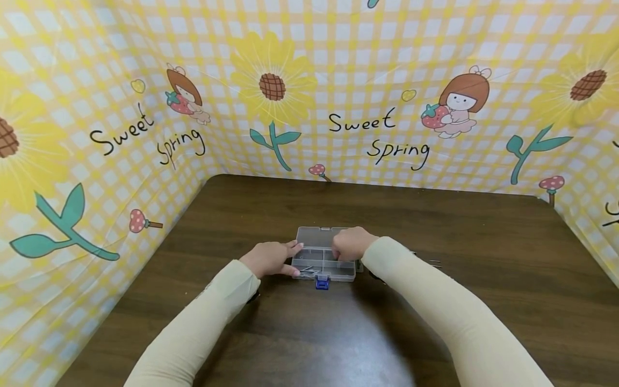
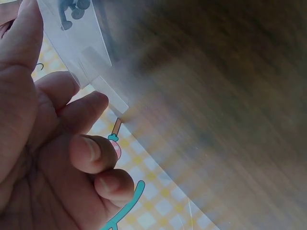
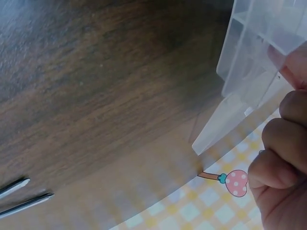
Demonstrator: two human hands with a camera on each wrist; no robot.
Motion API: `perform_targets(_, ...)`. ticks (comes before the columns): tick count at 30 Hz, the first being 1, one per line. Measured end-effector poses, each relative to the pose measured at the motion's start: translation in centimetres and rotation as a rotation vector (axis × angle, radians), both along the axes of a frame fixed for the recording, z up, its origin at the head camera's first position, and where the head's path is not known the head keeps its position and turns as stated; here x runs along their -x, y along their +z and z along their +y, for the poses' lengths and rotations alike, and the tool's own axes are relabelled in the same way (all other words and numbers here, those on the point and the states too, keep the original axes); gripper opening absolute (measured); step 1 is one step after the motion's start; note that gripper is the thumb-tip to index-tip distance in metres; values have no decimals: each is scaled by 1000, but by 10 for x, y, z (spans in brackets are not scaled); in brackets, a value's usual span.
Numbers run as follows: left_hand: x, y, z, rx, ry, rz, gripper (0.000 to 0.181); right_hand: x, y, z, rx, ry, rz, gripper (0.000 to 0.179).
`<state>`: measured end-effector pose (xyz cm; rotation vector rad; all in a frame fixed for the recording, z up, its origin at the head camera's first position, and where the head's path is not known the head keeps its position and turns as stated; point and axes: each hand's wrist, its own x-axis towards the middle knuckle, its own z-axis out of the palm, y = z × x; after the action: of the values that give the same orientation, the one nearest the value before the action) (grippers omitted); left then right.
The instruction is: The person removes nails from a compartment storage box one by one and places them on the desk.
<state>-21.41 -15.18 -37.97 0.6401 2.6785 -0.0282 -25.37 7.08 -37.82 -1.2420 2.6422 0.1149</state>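
Observation:
A clear plastic compartment box (image 1: 339, 277) lies on the table with its lid (image 1: 314, 236) folded back and a blue latch (image 1: 322, 282) at the front. Thin silver metal pieces (image 1: 309, 270) lie in its front-left compartment. My left hand (image 1: 271, 258) grips the box's left side, thumb near the front corner and fingers farther back. Several dark, round-headed pieces (image 2: 76, 10) show through the plastic in the left wrist view. My right hand (image 1: 353, 243) reaches into the back-right compartment with fingers curled; whether its hidden fingertips pinch anything is unclear.
Right of the box, thin pointed metal rods like nails (image 1: 436, 263) lie on the brown wooden table (image 1: 271, 333); two rod tips (image 3: 29, 205) show in the right wrist view. A yellow checked cloth (image 1: 309, 107) with flowers stands behind and beside the table.

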Motion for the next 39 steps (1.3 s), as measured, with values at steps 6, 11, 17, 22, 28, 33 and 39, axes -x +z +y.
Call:
perform_targets(6,-1,1,0,11,-7,8,79,1,-4,-1,26,14,0,22)
perform_targets(11,-1,1,0,3,-10,9,78,1,-2,-1,8,-7,-7,10)
perform_targets(17,-1,2,0,-12,-11,9,78,-1,-2,-1,30,15,-1,32)
perform_targets(22,0,2,1,-13,-14,7,78,-5,-4,-1,54,61,37,43)
perform_targets(28,0,2,1,-4,-17,4,78,-5,-10,-1,42,81,99,43)
perform_targets(33,0,3,3,6,-11,-6,78,-2,-9,0,17,56,60,41)
perform_targets(39,-1,4,3,13,-5,-8,78,0,0,2,30,-10,-15,33)
